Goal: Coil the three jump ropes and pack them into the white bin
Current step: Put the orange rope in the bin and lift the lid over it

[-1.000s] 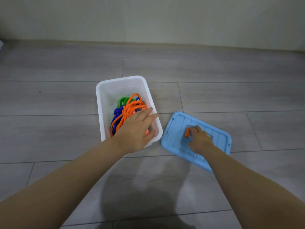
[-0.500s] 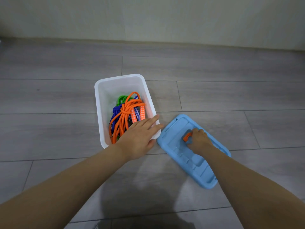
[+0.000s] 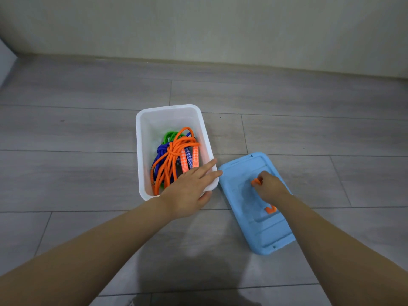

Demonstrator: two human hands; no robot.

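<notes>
Left hand [image 3: 189, 191] rests flat, fingers straight, on the white bin [image 3: 141, 151] holding 3 coiled ropes [image 3: 172, 157]; right hand [image 3: 270, 186] pinches the blue lid's [image 3: 238, 195] orange handle [image 3: 255, 182]

no legible text, no labels, no nos.

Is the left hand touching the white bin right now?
Touching. In the head view the left hand lies over the white bin at its near right corner, thumb against the outer wall, straight fingers across the rim.
</notes>
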